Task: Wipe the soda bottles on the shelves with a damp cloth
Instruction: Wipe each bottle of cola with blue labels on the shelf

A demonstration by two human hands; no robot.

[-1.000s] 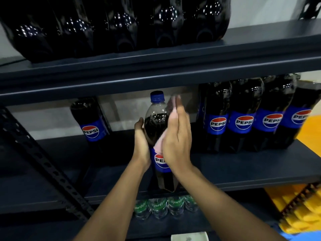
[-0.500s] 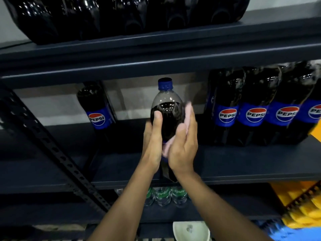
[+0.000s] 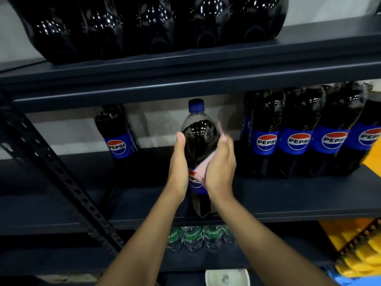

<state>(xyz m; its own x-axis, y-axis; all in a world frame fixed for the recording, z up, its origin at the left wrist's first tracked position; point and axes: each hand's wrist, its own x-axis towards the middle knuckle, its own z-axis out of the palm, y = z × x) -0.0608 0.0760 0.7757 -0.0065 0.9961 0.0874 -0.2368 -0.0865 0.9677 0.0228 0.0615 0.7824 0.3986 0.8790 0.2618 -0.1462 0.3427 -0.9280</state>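
A tall Pepsi bottle (image 3: 199,141) with a blue cap stands at the front edge of the middle shelf (image 3: 288,203). My left hand (image 3: 179,168) grips its left side, thumb up along the dark body. My right hand (image 3: 221,164) presses a pink cloth (image 3: 203,168) against the bottle's right side, fingers curled round it. The cloth covers part of the blue label and peeks out above my fingers.
One Pepsi bottle (image 3: 117,135) stands alone at the left of the shelf, and a shrink-wrapped pack (image 3: 305,131) fills the right. More dark bottles (image 3: 154,27) sit on the upper shelf. Sprite bottles (image 3: 193,237) stand below. A perforated brace (image 3: 61,178) slants at left; a white bowl (image 3: 226,277) sits bottom centre.
My right hand with the cloth has slid from the bottle's front and neck round to its right side. My left thumb has moved up the bottle's left side.
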